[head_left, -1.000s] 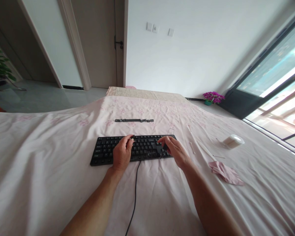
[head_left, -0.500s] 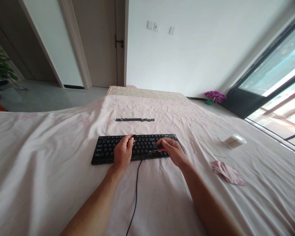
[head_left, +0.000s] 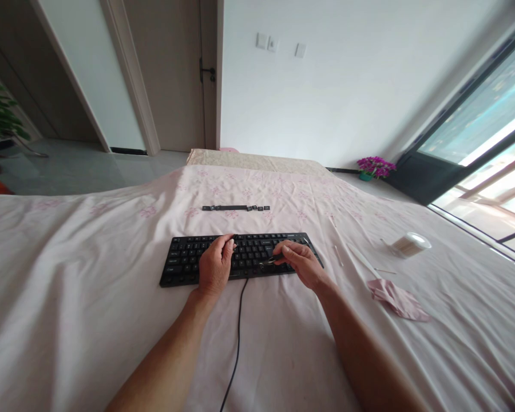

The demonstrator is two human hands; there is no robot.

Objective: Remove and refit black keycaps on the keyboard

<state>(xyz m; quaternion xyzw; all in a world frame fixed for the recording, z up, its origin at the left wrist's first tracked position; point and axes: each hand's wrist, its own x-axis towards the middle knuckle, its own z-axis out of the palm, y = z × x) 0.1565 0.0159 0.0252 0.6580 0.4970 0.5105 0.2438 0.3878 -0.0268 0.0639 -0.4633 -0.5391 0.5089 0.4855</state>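
Your right hand (head_left: pixel 301 263) pinches a thin tool (head_left: pixel 267 264) over the keyboard (head_left: pixel 179 262); your left hand (head_left: pixel 216 262) has fingers curled mid-board, can't tell if gripping. Keyboard's on the cloth (head_left: pixel 90 274): open room left, swab (head_left: pixel 339 256) off its right edge, loose keycaps (head_left: pixel 236 208) past the far edge.

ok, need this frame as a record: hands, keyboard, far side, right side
left hand: curled at keyboard; grip contents unclear
right hand: holds small tool, thin metal end over keys
keyboard: black, on floral sheet, cable from near edge
far side: row of loose keycaps
right side: pink cloth, tub
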